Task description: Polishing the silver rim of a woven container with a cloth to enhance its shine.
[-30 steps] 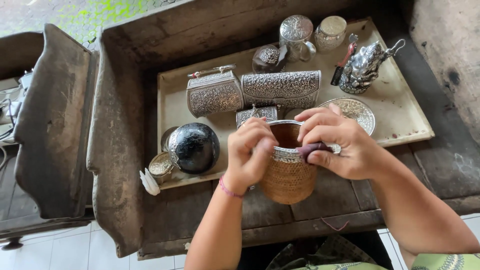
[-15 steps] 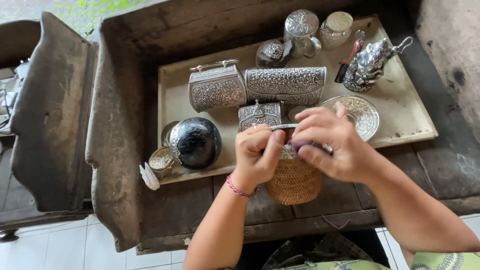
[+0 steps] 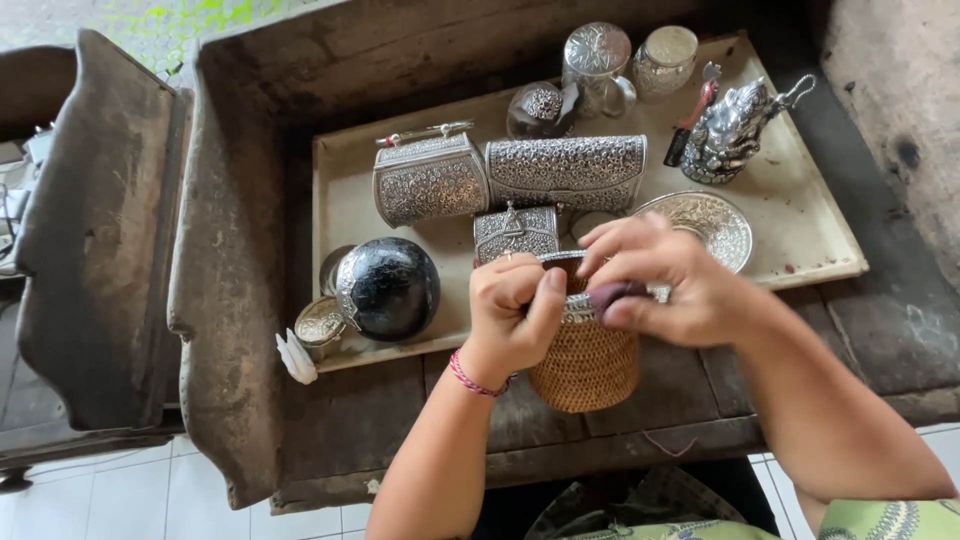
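Observation:
A woven rattan basket (image 3: 585,365) with a silver rim is held upright over the front of a dark wooden bench. My left hand (image 3: 512,310) grips its rim on the left side, fingers curled. My right hand (image 3: 665,285) pinches a small dark purple piece (image 3: 612,294) against the rim on the right. Just behind the basket sits a small embossed silver box (image 3: 515,232).
A beige tray (image 3: 810,240) holds two embossed silver purses (image 3: 428,180), a round silver dish (image 3: 708,222), silver jars (image 3: 597,55), a silver figurine (image 3: 735,128) and a black sphere with silver trim (image 3: 388,288). Raised wooden walls (image 3: 215,250) frame the bench; tiled floor lies below.
The basket has tipped from showing its open mouth to standing more upright, and both hands have shifted slightly along its rim. The view has moved a little.

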